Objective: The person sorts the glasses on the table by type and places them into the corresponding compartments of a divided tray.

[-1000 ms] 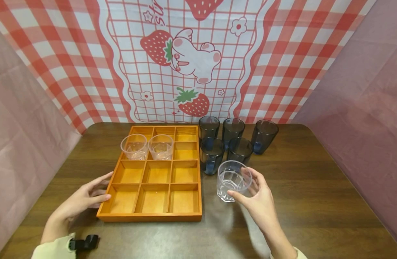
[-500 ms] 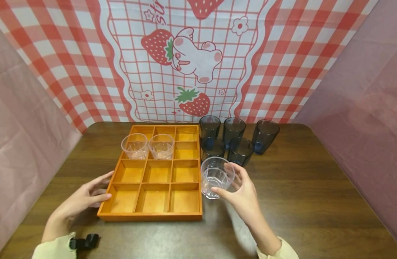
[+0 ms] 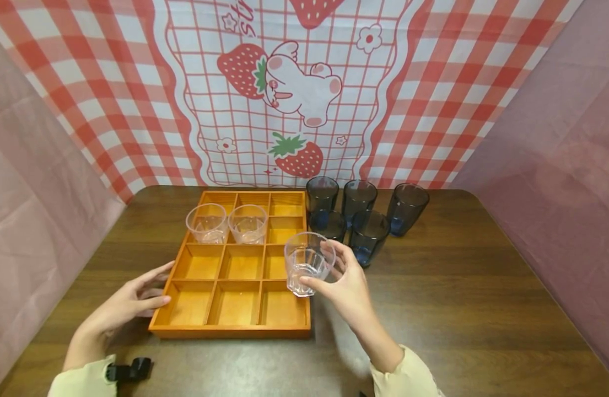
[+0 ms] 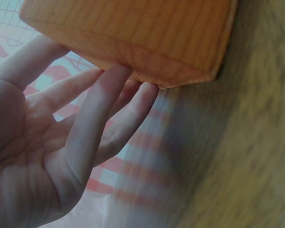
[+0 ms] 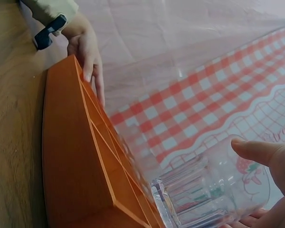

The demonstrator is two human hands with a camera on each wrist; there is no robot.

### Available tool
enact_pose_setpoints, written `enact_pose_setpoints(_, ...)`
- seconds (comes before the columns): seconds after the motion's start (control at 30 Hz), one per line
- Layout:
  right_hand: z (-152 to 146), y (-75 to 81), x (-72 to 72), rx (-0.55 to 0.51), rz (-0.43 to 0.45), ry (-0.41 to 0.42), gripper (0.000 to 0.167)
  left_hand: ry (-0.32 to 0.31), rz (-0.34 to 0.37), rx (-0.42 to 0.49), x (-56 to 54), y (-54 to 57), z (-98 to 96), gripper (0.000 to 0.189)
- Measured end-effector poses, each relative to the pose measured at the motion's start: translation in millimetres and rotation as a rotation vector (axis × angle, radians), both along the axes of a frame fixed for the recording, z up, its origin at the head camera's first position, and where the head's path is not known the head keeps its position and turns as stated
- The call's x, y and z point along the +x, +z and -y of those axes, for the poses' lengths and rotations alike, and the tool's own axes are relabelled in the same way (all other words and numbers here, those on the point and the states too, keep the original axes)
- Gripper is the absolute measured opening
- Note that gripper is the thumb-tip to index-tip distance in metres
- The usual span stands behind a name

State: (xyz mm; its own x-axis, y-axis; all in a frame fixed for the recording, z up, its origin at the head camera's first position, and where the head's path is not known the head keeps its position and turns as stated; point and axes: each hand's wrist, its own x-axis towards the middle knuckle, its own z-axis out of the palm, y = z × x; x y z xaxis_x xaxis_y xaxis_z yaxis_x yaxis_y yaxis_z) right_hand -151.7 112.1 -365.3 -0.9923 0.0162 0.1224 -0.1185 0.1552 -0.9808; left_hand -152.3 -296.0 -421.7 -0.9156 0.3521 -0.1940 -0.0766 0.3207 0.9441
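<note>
My right hand (image 3: 348,284) grips a clear plastic cup (image 3: 309,264) by its side, thumb in front and fingers behind. The cup is upright over the right edge of a wooden compartment tray (image 3: 230,332), overlapping its right column in the head view. In the right wrist view the faceted base of the cup (image 5: 209,190) shows close to the tray's rim. My left hand (image 3: 130,303) touches the tray's left side with fairly straight fingers; in the left wrist view the fingertips (image 4: 147,90) meet the wooden wall. Two more clear cups (image 3: 207,223) sit side by side in the tray's left and middle compartments.
Several dark tinted glasses (image 3: 408,208) stand to the right of the tray, the nearer ones close behind my right hand. A strawberry-print cloth (image 3: 294,99) hangs at the back, and pink fabric (image 3: 542,182) hangs at both sides of the brown table (image 3: 458,309).
My right hand has carried the clear cup leftward, from beside the dark glasses to over the tray's right edge. The left hand and tray have stayed in place.
</note>
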Motion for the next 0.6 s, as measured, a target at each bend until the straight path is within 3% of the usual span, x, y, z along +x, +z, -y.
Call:
enact_pose_setpoints(0.23,16.5,-2.1,-9.5,0.008,-0.016,-0.007,0.076,0.010,0.014,-0.006,0.7,0.7,0.1,0.075)
enact_pose_setpoints(0.6,33.4,-3.2,-19.3,0.043,0.000,-0.032,0.079,-0.009,-0.048,0.002,-1.2,0.3,-0.5,0.074)
